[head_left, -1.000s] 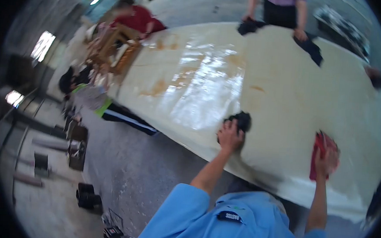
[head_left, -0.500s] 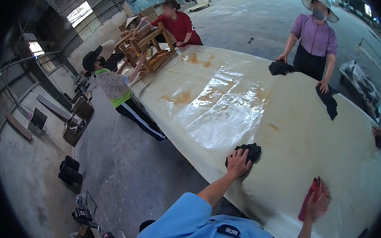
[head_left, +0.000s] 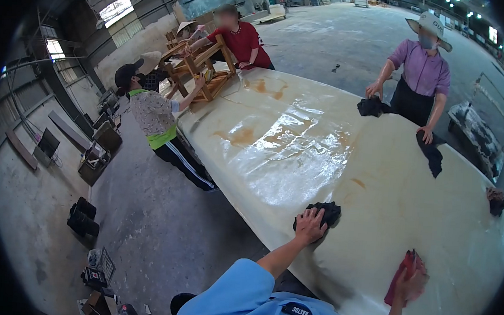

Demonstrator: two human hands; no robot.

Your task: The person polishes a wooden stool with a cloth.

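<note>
A large cream-coloured sheet point(head_left: 399, 207) with glossy wet patches and brown stains covers the table. My left hand point(head_left: 311, 225) presses on a bunched black cloth point(head_left: 330, 213) near the table's near edge, its fingers bent over the cloth. Further right, my right hand point(head_left: 411, 284) lies on a red cloth point(head_left: 399, 280) against the sheet, its outline slightly blurred. Both of my hands touch the cloths, which rest on the sheet.
Across the table a person in purple point(head_left: 421, 72) holds dark cloths. A person in red point(head_left: 241, 44) and one in a patterned top point(head_left: 151, 114) stand by wooden frames point(head_left: 210, 85). A brown cloth point(head_left: 496, 201) lies at the right edge.
The camera view has shifted, so the table and people appear lower. Both of my hands are still on their cloths; the cloths show little change of place on the sheet.
</note>
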